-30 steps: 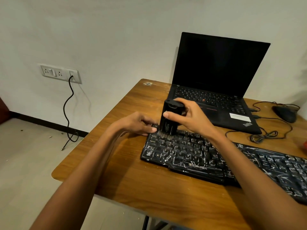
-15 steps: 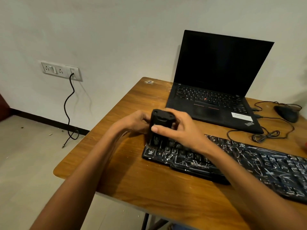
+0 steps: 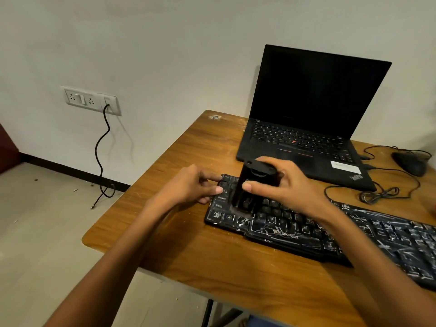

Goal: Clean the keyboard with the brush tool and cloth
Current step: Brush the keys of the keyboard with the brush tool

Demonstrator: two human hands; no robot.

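Observation:
A black keyboard, streaked with white marks, lies across the wooden table. My right hand grips a black brush tool that stands upright with its bristle end down on the keys near the keyboard's left end. My left hand rests against the keyboard's left edge, its fingers touching the outer keys. No cloth is in view.
An open black laptop with a dark screen stands behind the keyboard. A black mouse and coiled cables lie at the back right. A wall socket with a hanging cable is on the left wall.
The brush has moved over the left-end keys, first toward the front left and then back up a little. My left hand has stayed at the keyboard's left edge.

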